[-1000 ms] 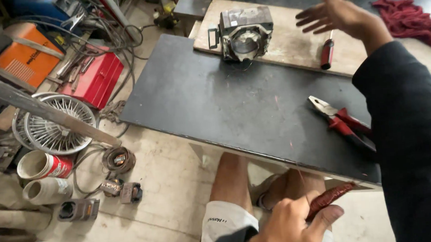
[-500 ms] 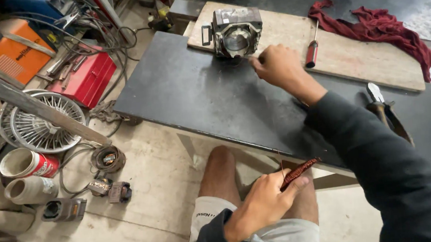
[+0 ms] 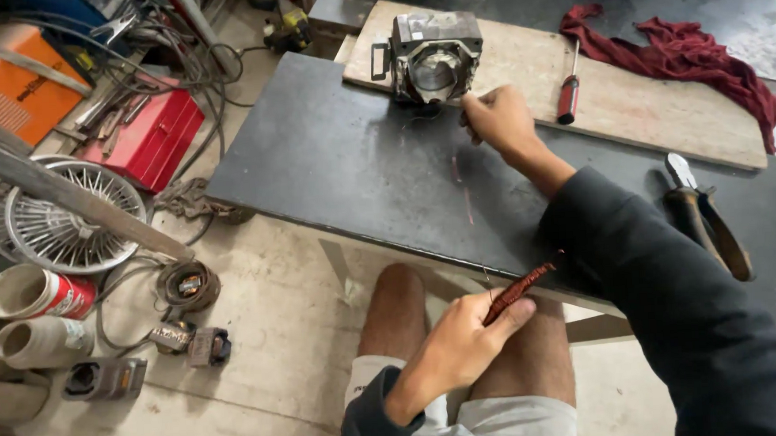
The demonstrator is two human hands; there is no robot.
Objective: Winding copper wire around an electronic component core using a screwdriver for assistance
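My left hand (image 3: 458, 347) grips a thin bundle of copper wire (image 3: 517, 289) over my lap, just below the edge of the dark table (image 3: 332, 159). A fine strand of wire runs from it up across the table to my right hand (image 3: 500, 119), which is closed in a pinch on that strand. That hand sits right next to a grey metal motor housing (image 3: 433, 56) standing on a wooden board (image 3: 630, 99). A red-handled screwdriver (image 3: 567, 94) lies on the board just right of my right hand.
A dark red rag (image 3: 689, 52) lies at the board's far right. Pliers (image 3: 702, 215) rest on the table by my right sleeve. On the floor to the left are a red toolbox (image 3: 149, 138), an orange case (image 3: 14, 92), a wire fan guard (image 3: 69, 217), cans and small motor parts.
My right hand came down from the air to the motor housing and closed on the wire strand. My left hand kept hold of the copper bundle. The view shifted left.
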